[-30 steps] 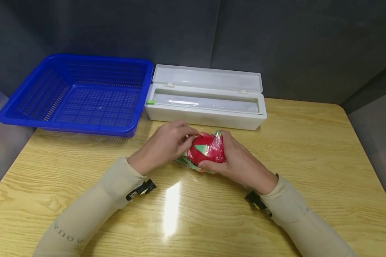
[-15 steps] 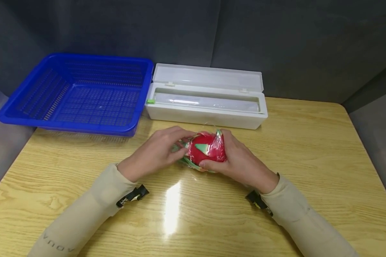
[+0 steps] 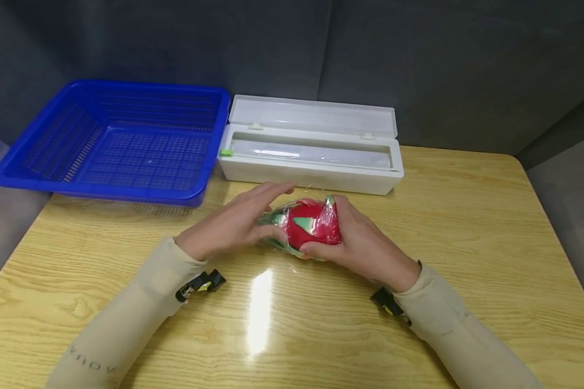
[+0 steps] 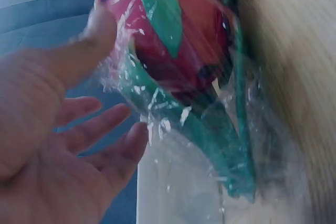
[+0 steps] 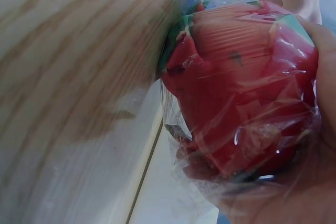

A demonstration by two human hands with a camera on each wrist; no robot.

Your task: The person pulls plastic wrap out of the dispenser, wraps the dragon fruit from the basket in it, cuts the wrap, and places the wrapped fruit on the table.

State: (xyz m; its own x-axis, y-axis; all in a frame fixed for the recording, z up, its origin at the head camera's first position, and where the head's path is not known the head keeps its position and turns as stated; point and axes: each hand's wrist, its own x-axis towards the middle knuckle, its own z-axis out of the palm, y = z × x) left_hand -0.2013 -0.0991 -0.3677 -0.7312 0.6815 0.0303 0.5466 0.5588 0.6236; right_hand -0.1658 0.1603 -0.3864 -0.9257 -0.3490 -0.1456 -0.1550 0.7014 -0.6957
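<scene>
A red dragon fruit (image 3: 315, 231) with green leaf tips lies wrapped in clear cling film over the middle of the table. My right hand (image 3: 370, 248) grips its right end, the thumb along the near side. In the right wrist view creased film (image 5: 262, 135) covers the red skin. At the left end my left hand (image 3: 236, 222) has its fingers spread and loosely extended, with the thumb against the wrapped fruit. The left wrist view shows loose film (image 4: 262, 145) bunched around the green leaves (image 4: 210, 135), close by those fingertips.
Behind the hands stands a white cling film dispenser (image 3: 311, 177), lid raised, with a film roll (image 3: 311, 155) inside. A blue plastic basket (image 3: 126, 192) sits left of it. A dark partition (image 3: 418, 75) rises along the table's back.
My left hand has drawn back leftward from the top of the fruit and its fingers have opened out, showing more of the leafy end. The right hand keeps its hold in place.
</scene>
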